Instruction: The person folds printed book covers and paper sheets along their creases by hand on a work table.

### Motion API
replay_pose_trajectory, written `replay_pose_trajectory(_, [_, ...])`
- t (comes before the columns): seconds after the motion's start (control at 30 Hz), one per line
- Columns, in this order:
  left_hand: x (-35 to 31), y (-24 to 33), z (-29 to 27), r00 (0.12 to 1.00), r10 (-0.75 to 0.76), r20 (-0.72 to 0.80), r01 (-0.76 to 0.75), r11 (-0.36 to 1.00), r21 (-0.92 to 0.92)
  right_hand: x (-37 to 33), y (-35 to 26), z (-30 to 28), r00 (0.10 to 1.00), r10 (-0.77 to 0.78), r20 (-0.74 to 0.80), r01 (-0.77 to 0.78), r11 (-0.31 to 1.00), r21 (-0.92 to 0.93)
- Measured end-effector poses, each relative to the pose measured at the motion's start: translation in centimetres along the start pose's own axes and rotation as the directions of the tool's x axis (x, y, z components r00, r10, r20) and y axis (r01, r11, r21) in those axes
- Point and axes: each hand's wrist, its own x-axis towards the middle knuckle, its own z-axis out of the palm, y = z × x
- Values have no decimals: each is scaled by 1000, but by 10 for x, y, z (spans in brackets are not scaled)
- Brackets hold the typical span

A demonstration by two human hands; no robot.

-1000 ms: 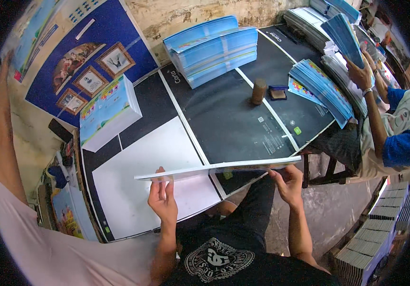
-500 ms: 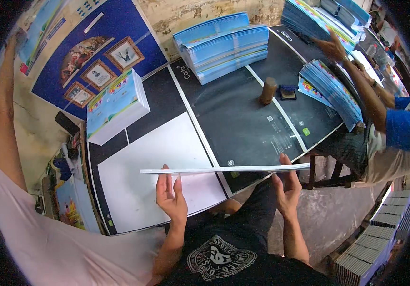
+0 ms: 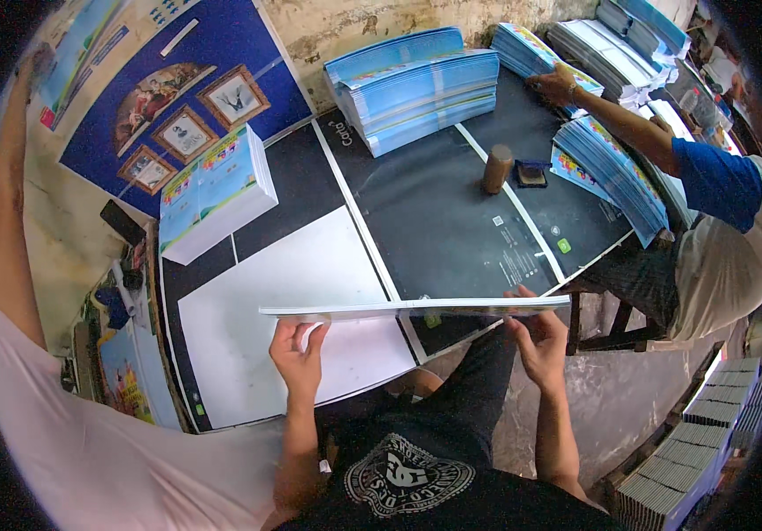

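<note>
Your left hand [image 3: 297,354] and right hand [image 3: 540,341] grip opposite ends of a thin stack of sheets [image 3: 416,308], held edge-on above the bench [image 3: 434,212]; an uneven grip may let sheets slide out.

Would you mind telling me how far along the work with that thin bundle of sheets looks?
Looks done: a printed stack sits squared on the black table. In hand: the left hand and right hand hold a thin bundle of sheets level, edge-on, above a white sheet. Left: large blue-edged stacks wait at the far edge.
</note>
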Motion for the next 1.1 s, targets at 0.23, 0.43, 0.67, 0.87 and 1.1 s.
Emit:
replay_pose_trajectory(0.23, [2,9,2,997,-71,10,71,997,5,4,-9,-8,998,-11,56,15,998,-62])
replay_pose_trajectory(0.43, [-11,20,19,982,-88,-166,102,991,80,-6,-1,7,988,-25,-153,13,997,-81])
replay_pose_trajectory(0.67, [-11,20,18,977,-101,-188,133,977,168,-12,-6,22,977,-43,-206,9,986,-164])
replay_pose_trajectory(0.87, [-4,11,2,985,-95,-141,116,982,150,-5,-8,10,992,-31,-125,10,986,-164])
replay_pose_trajectory(1.1, [-8,15,2,986,-101,-130,129,964,231,-8,-9,15,992,-14,-128,-11,980,-197])
